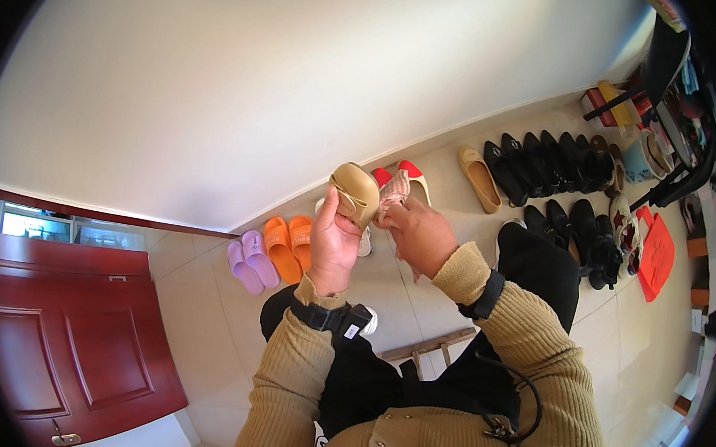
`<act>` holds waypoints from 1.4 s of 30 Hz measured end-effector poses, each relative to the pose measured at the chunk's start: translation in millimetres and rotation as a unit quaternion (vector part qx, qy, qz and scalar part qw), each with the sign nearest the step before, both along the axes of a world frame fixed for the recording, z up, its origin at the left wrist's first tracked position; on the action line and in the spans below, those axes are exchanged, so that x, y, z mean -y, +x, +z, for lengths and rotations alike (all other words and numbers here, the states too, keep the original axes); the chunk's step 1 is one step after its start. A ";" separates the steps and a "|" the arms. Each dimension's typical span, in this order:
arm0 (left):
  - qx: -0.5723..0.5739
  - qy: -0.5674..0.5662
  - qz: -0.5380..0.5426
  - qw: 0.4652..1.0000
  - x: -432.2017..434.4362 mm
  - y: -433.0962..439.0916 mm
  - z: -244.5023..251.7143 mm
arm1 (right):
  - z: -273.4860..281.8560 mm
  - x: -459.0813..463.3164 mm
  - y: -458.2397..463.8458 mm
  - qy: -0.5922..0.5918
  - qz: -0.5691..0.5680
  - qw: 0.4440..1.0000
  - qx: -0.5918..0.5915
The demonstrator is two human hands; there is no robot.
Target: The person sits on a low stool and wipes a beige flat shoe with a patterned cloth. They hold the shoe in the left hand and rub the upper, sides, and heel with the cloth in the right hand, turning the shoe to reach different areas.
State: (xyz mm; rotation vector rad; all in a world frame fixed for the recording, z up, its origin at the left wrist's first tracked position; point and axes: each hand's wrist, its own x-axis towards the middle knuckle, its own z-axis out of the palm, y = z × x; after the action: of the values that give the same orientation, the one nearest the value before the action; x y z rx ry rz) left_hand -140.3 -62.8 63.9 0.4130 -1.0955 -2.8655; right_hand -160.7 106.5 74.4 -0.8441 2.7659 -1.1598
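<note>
My left hand [336,247] holds up a tan flat shoe [355,192] with a bow on its toe; the thumb lies along its side. Bunched in the fingers of my right hand [422,230] is a pink patterned cloth [395,192], close to the shoe's right edge. I cannot tell whether the cloth touches the shoe. Behind the cloth, a pair of red-toed cream shoes [421,181] stands on the floor by the wall, partly hidden. A similar tan flat shoe [480,179] rests on the tiles farther right.
Orange slides [283,253] and lilac slides [254,263] lie to the left, near a red door [80,335]. Several black shoes [533,166] line the wall at right. Beyond them are a red bag [655,257] and a black chair [676,151]. A wooden stool [427,344] shows between my legs.
</note>
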 end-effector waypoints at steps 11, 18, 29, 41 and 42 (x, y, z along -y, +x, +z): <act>-0.024 -0.108 0.007 0.994 -16.1 3.2 11.3 | 40.7 -4.5 -8.1 -0.216 -0.049 0.975 -0.035; -0.002 -0.156 0.007 0.988 -22.4 5.9 8.2 | 23.6 0.5 -9.5 -0.083 -0.056 0.992 -0.073; -0.024 -0.167 0.068 0.983 -10.3 5.2 16.7 | 19.3 -9.6 -8.7 0.009 -0.013 0.992 -0.122; 0.037 -0.187 0.031 0.981 -18.5 3.9 9.2 | 20.9 -2.3 -10.2 -0.054 -0.061 0.991 -0.104; 0.010 -0.165 0.034 0.986 -18.3 4.0 11.6 | 17.2 -5.6 -10.8 -0.006 -0.045 0.997 -0.060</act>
State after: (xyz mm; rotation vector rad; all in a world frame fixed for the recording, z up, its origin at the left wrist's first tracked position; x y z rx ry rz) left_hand -136.3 -44.5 75.4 0.4475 -1.4937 -2.5571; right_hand -171.5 112.0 91.5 -0.8251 2.9242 -1.1784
